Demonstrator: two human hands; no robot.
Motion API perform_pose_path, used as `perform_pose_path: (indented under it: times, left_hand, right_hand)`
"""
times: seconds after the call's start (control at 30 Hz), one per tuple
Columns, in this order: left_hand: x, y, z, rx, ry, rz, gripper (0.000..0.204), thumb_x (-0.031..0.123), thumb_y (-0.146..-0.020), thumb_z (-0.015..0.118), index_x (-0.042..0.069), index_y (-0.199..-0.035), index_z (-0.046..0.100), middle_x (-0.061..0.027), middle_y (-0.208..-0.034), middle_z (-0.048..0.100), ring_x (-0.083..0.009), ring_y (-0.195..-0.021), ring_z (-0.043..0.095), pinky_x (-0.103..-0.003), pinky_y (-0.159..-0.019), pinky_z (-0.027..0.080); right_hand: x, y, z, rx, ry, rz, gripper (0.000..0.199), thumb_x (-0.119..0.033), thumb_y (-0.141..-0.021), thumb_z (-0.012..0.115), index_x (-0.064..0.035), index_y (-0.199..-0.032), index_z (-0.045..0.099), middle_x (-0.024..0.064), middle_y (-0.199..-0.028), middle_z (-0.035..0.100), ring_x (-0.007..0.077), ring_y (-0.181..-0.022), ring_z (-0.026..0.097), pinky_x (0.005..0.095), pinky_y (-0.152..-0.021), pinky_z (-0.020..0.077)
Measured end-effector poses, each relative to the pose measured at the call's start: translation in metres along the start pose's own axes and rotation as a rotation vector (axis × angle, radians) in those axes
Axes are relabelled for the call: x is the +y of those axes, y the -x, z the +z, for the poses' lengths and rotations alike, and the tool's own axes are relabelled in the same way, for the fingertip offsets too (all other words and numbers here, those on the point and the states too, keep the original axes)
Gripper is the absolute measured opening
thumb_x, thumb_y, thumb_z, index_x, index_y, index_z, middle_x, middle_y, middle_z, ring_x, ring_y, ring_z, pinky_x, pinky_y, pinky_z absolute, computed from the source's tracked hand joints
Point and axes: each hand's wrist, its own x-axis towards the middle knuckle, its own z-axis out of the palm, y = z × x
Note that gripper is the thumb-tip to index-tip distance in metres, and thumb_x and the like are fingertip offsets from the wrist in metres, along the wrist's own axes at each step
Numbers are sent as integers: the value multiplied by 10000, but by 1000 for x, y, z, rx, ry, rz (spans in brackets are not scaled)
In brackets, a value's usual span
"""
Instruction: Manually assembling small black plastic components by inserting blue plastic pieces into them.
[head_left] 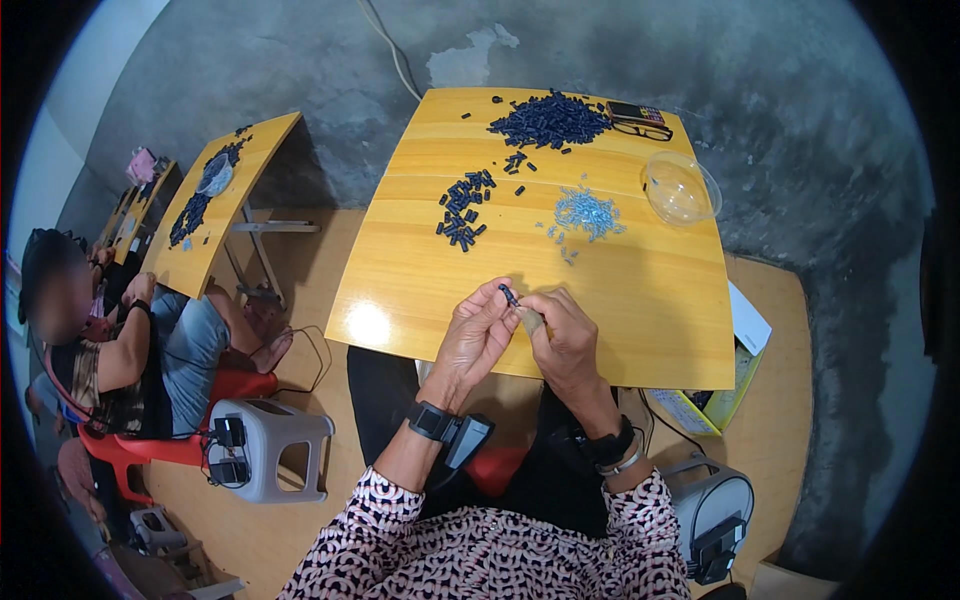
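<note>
Over the near edge of a yellow wooden table (pixel 640 300), my left hand (pixel 472 340) pinches a small dark blue plastic piece (pixel 509 295) between its fingertips. My right hand (pixel 565 340) is curled beside it, fingers touching the left hand's, and grips a small pale tool-like object (pixel 533 320). Farther up the table lie a small group of dark blue pieces (pixel 463 207), a big heap of the same pieces (pixel 548 120) at the far edge, and a scatter of light blue small parts (pixel 588 212).
A clear plastic bowl (pixel 680 187) sits at the table's right side, with glasses and a calculator-like device (pixel 638 117) at the far edge. Another person (pixel 110 340) sits at a second yellow table (pixel 215 200) on the left. A grey stool (pixel 268 445) and a cardboard box (pixel 715 400) stand nearby.
</note>
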Motion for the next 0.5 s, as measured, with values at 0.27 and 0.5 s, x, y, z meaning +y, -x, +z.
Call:
perform_pose_path:
  times: [0.27, 0.5]
  left_hand:
    - [-1, -1, -2, 8, -27, 12, 221, 59, -893, 602, -4, -1104, 588, -48, -971, 634, -110, -876, 593, -229, -796, 500]
    - [1, -2, 2, 15, -53, -20, 225, 53, -890, 603, -12, -1106, 599, -57, -966, 632, -117, -871, 590, -228, -788, 496]
  right_hand:
    - [2, -3, 2, -4, 8, -30, 266, 134, -664, 488, 29, -889, 582, 176, -781, 566, 347, -734, 557, 406, -648, 470]
    - [11, 1, 2, 0, -82, 79, 211, 104, -718, 579, -6, -896, 608, 138, -769, 580, 285, -676, 573, 339, -583, 465]
